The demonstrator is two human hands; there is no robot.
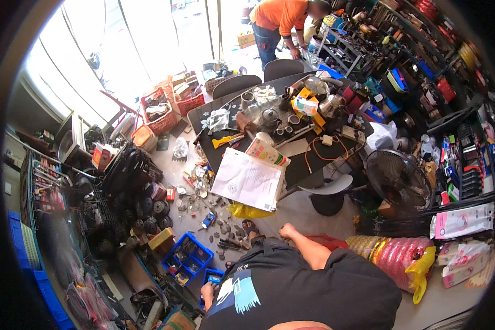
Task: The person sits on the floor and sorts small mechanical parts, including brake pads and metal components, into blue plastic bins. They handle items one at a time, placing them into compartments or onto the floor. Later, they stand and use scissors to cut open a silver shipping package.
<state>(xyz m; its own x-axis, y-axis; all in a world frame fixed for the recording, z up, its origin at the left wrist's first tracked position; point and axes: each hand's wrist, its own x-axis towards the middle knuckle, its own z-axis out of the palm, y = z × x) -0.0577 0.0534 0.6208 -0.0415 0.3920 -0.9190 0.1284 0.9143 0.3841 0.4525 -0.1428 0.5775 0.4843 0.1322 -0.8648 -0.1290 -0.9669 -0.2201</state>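
My left hand [208, 293] is low in the view, at the edge of a small blue plastic bin [213, 272] with a blue item in it; the shirt hides part of the hand, and whether it grips anything does not show. My right hand [288, 231] rests by my knee, its fingers curled, with no object visible in it. Beyond my left hand lies a blue divided tray [188, 254] with small parts in its compartments. Loose dark round pieces [227, 227] and a small blue box [208, 220] lie on the floor before me.
A cluttered dark table [214, 152] stands ahead, with papers [249, 177] overhanging its near edge. A pedestal fan [398, 181] and coiled hose [392, 260] are at right. Crowded shelves line both sides. Red baskets [160, 119] stand back left. A person in orange [278, 18] bends behind the table.
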